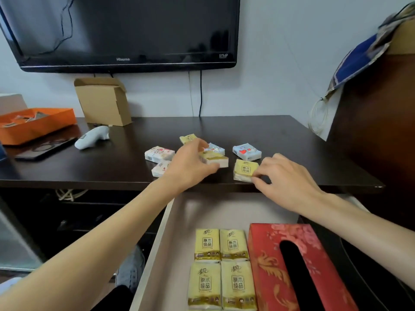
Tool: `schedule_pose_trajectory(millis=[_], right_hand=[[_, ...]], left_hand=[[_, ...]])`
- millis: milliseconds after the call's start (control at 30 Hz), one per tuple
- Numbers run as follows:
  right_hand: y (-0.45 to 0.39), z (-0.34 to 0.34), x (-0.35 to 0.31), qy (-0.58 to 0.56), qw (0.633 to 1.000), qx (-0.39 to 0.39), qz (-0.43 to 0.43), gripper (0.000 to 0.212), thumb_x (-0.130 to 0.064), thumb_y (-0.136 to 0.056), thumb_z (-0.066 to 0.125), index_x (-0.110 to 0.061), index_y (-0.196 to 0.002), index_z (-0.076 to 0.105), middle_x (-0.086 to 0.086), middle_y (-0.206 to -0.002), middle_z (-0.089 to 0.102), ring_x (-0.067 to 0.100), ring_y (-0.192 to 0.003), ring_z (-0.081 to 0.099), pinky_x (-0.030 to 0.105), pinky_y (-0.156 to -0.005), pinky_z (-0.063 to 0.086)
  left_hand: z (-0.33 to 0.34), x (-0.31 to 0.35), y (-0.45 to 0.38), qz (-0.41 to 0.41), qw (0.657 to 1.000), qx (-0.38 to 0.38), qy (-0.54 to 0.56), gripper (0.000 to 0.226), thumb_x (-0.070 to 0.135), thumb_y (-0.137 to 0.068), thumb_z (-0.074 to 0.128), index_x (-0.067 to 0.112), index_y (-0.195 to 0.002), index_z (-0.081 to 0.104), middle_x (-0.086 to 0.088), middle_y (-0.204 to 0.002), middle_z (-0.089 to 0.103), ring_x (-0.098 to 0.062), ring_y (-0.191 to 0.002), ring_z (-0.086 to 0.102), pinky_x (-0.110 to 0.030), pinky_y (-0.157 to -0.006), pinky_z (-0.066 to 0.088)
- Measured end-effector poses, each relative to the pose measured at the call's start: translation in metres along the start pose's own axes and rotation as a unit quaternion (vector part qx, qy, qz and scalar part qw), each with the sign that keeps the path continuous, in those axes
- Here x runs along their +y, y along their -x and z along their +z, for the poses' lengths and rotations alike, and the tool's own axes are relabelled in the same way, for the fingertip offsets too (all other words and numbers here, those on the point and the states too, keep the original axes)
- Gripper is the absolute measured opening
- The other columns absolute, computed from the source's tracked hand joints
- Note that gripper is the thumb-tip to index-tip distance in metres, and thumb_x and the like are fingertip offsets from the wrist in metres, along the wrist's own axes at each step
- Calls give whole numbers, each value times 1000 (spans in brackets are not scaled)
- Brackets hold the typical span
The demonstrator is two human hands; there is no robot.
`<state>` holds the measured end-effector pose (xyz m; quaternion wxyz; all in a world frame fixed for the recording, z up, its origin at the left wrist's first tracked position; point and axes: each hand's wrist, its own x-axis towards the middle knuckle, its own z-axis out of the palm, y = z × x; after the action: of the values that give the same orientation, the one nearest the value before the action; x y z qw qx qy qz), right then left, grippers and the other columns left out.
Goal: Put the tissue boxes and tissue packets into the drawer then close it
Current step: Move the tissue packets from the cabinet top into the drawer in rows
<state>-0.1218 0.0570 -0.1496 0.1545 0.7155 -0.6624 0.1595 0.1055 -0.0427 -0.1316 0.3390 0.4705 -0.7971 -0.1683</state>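
The drawer (170,234) stands pulled out under the dark table (280,135). Inside it lie several yellow tissue packets (222,265) and a red tissue box (292,265) to their right. On the table my left hand (188,167) grips a yellow packet (215,159). My right hand (285,178) pinches another yellow packet (244,170) near the table's front edge. Loose packets remain around them: a yellow one (188,138), a blue one (216,148), a blue one with red hearts (247,151), and two white ones (159,153) (160,168).
A black television (125,32) hangs on the wall above the table. At the back left are a cardboard box (103,102), an orange box (33,124), a white handheld device (92,136) and a dark tablet (42,149). A brown cabinet (377,122) stands at right.
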Motion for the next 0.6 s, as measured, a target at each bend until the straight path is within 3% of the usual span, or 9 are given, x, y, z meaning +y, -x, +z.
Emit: schedule_pose_trajectory(millis=[100,200,233,333,467,600], right_hand=[[-4,-1,3,-43,999,-7,20,24,-48,-94,59,-31,-102,75,-12,-104,62,10,-99,43,32,-60,41],[-16,-3,3,-156,983,-84,45,41,-50,-91,66,-29,-127,67,-8,-126,56,17,-119,42,44,-89,49],[-21,-3,3,-179,975,-119,53,42,-51,-92,66,-29,-127,66,-4,-127,56,22,-121,42,47,-95,48],[-32,-1,1,-199,963,-170,70,26,-49,-91,66,-26,-103,68,4,-105,62,27,-114,45,51,-94,49],[-29,-4,-1,-208,965,-135,80,52,-49,-85,75,-29,-132,63,2,-118,61,20,-119,43,44,-97,47],[5,-7,-13,-316,942,-104,56,70,-40,-71,76,-37,-137,53,-14,-119,60,2,-113,52,26,-85,47]], left_hand=[[7,8,12,27,996,-82,-34,66,30,-76,79,18,-135,51,-2,-131,59,-18,-113,57,-29,-91,45],[7,12,9,13,988,-137,-67,84,28,-75,82,18,-146,40,-6,-142,51,-23,-122,55,-32,-97,46],[6,13,7,9,986,-145,-82,90,29,-74,83,18,-150,35,-6,-144,50,-25,-124,54,-35,-100,46],[2,16,4,9,979,-169,-116,96,30,-73,81,19,-152,30,-8,-140,55,-27,-122,53,-41,-100,48],[-7,18,19,30,981,-170,-85,96,26,-71,82,22,-152,30,-9,-138,55,-26,-124,48,-43,-99,47],[-17,7,55,43,977,-207,-41,94,21,-73,83,28,-151,30,0,-141,52,-19,-127,47,-40,-104,46]])
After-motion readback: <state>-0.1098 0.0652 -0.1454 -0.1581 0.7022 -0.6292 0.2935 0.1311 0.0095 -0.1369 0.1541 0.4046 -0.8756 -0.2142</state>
